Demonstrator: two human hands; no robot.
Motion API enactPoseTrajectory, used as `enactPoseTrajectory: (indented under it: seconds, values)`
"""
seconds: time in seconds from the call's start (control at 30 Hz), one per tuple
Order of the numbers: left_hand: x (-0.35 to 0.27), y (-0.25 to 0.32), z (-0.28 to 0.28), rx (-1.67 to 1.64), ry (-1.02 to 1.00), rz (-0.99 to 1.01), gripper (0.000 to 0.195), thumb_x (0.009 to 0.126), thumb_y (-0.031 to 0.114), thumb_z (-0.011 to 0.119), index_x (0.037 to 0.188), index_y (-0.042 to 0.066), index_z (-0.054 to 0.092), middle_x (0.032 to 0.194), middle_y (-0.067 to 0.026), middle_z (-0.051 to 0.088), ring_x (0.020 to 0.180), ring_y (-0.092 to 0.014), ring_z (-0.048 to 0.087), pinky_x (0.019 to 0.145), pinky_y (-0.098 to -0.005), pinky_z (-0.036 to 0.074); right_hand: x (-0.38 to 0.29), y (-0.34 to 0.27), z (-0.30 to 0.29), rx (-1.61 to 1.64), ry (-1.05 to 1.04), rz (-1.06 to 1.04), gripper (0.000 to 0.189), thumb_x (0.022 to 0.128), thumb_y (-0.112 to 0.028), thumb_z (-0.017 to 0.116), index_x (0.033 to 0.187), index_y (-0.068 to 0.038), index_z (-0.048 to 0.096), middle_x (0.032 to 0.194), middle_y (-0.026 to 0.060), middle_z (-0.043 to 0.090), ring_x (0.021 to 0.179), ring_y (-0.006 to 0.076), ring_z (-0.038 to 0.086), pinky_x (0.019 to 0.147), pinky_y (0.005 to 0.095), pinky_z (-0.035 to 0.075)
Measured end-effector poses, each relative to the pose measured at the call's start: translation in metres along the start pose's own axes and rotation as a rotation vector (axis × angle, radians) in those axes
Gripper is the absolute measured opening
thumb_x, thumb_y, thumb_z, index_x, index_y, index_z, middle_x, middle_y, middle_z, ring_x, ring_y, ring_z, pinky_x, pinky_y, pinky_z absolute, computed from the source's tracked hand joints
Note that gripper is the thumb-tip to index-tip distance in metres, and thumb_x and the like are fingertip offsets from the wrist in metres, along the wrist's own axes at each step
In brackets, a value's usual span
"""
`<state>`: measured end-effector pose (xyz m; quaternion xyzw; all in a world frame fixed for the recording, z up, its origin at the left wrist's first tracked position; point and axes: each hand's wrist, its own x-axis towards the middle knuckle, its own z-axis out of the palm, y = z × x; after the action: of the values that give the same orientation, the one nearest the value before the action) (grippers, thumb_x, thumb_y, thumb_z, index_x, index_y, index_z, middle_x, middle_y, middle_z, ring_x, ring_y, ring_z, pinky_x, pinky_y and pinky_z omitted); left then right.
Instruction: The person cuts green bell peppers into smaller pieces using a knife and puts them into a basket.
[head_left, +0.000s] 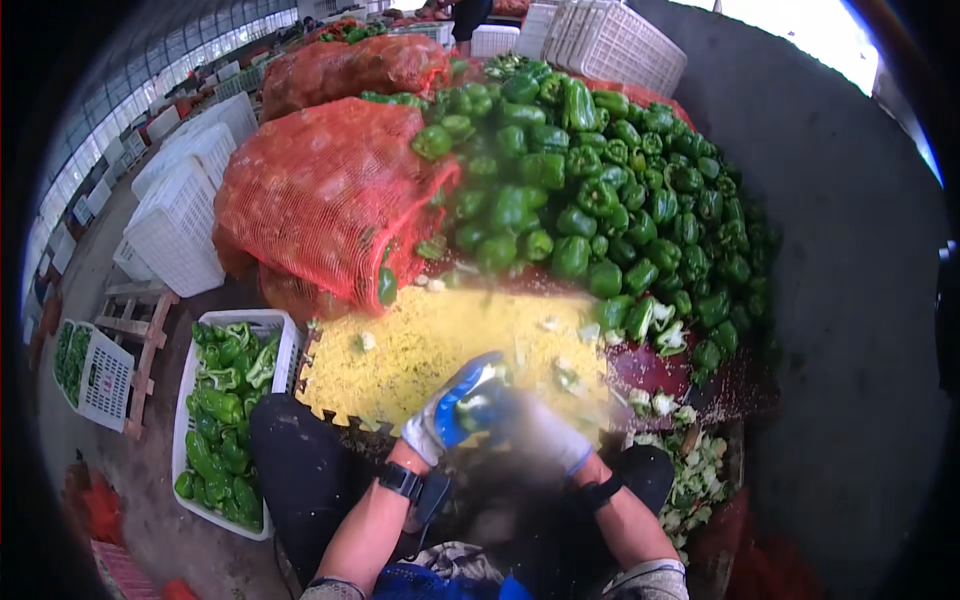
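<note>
My left hand (452, 414), in a blue-coated white glove, is curled around a green bell pepper (474, 405) with a pale patch showing. Close beside it is my right hand (546, 433), gloved in white; a smeared, blurred area covers its fingers, so I cannot tell what they hold. Both hands are above the front part of a yellow foam mat (450, 322) scattered with seeds and pale scraps. Beyond the mat rises a large heap of green bell peppers (592, 172). A few cut peppers (671, 337) lie at the heap's near edge.
Left of my knee stands a white plastic crate (289, 352) of green peppers. Red mesh sacks (330, 187) bulge behind the mat. Pale pepper trimmings (694, 472) are piled at my right. Stacked white crates (176, 225) and a wooden pallet (154, 330) stand farther left. A person (471, 19) is at the back.
</note>
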<state>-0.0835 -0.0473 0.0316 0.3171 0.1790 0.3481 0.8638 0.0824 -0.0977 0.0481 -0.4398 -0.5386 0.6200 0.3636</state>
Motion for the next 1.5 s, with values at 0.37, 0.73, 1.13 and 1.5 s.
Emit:
enactPoseTrajectory:
  seconds: [0.37, 0.73, 1.13, 1.5]
  values:
    - [0.021, -0.044, -0.021, -0.358, 0.086, 0.168, 0.045, 0.098, 0.034, 0.042, 0.134, 0.008, 0.045, 0.129, -0.0103, 0.054, 0.115, -0.023, 0.053, 0.101, -0.0393, 0.042, 0.029, 0.031, 0.030, -1.117, 0.398, -0.068, 0.046, 0.079, -0.011, 0.063, 0.123, -0.007, 0.053, 0.102, 0.0184, 0.062, 0.081, 0.0330, 0.064, 0.070, 0.0403, 0.052]
    - [0.007, -0.023, -0.016, -0.206, 0.241, 0.108, 0.039, 0.097, 0.031, 0.047, 0.134, 0.018, 0.046, 0.132, -0.0074, 0.052, 0.109, -0.029, 0.057, 0.090, -0.0512, 0.049, 0.020, -0.005, -0.017, -1.081, 0.609, -0.371, 0.056, 0.074, -0.012, 0.070, 0.127, -0.021, 0.054, 0.132, 0.0107, 0.047, 0.112, 0.0316, 0.049, 0.094, 0.0452, 0.040]
    - [0.015, 0.007, 0.014, 0.893, 0.117, 0.572, 0.080, 0.072, -0.010, 0.064, 0.143, 0.009, 0.033, 0.147, -0.0071, 0.033, 0.134, -0.022, 0.033, 0.109, -0.0358, 0.031, 0.018, -0.012, -0.035, -0.455, 0.423, -0.508, 0.053, 0.076, 0.008, 0.061, 0.125, -0.008, 0.051, 0.116, 0.0098, 0.057, 0.098, 0.0179, 0.059, 0.078, 0.0287, 0.049]
    - [0.040, 0.031, 0.006, 0.351, 0.280, 0.509, 0.067, 0.097, 0.056, 0.025, 0.151, 0.017, 0.014, 0.157, 0.0013, 0.013, 0.143, -0.016, 0.012, 0.114, -0.0408, 0.005, 0.047, -0.004, -0.024, -0.441, 0.960, -0.616, 0.046, 0.081, 0.008, 0.057, 0.125, -0.001, 0.044, 0.115, 0.0148, 0.055, 0.107, 0.0245, 0.055, 0.092, 0.0342, 0.045]
